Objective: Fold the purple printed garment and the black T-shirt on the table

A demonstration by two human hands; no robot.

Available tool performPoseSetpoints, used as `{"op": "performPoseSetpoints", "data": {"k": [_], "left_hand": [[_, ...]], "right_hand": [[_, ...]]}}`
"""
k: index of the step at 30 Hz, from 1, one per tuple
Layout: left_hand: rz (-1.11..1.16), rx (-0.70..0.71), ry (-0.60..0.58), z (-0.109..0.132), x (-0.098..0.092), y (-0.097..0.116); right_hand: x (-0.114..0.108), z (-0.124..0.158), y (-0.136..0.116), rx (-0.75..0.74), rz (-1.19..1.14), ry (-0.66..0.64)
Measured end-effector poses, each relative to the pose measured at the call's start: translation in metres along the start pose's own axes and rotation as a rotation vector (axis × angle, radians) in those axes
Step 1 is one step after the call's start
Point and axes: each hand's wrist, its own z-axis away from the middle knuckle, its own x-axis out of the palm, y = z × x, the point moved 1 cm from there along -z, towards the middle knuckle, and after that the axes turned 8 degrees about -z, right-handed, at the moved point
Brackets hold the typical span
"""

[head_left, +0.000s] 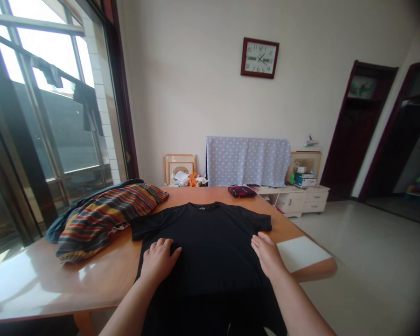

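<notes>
A black short-sleeved T-shirt (206, 247) lies spread out on the wooden table, its collar toward the far side and its hem toward me. On the left part of its body rests my left hand (160, 259), palm down, with the thumb apart from the fingers. My right hand (267, 254) is turned on its side at the shirt's right edge, just below the right sleeve. Its fingers are stretched out and touch the fabric. Neither hand visibly grips anything.
Striped knitwear (108, 214) and blue clothing are heaped on the table (101, 284) at left. A folded dark red item (241, 192) lies near its far edge. A white sheet (303, 253) lies at right. Behind stands a low white cabinet (297, 203).
</notes>
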Motion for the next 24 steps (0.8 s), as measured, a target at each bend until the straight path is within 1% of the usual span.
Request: {"op": "performPoseSetpoints", "data": {"k": [2, 5, 10, 15, 20, 24], "left_hand": [[-0.003, -0.005, -0.004, 0.000, -0.001, 0.001], [-0.011, -0.007, -0.017, 0.001, -0.004, 0.004], [-0.019, 0.004, -0.047, 0.004, -0.011, 0.005], [-0.015, 0.047, -0.044, 0.004, -0.012, -0.001], [-0.032, 0.040, -0.048, 0.000, -0.008, -0.002], [-0.027, 0.057, -0.041, -0.010, -0.009, 0.006]], "right_hand": [[-0.014, -0.008, 0.000, -0.024, -0.002, 0.034], [-0.024, -0.012, -0.001, -0.047, 0.037, 0.043], [-0.024, -0.009, -0.001, -0.051, 0.054, -0.025], [-0.028, -0.007, 0.002, -0.034, 0.028, -0.011], [-0.027, -0.007, -0.009, -0.006, -0.026, -0.050], [-0.022, -0.022, -0.020, -0.015, 0.013, -0.067]]}}
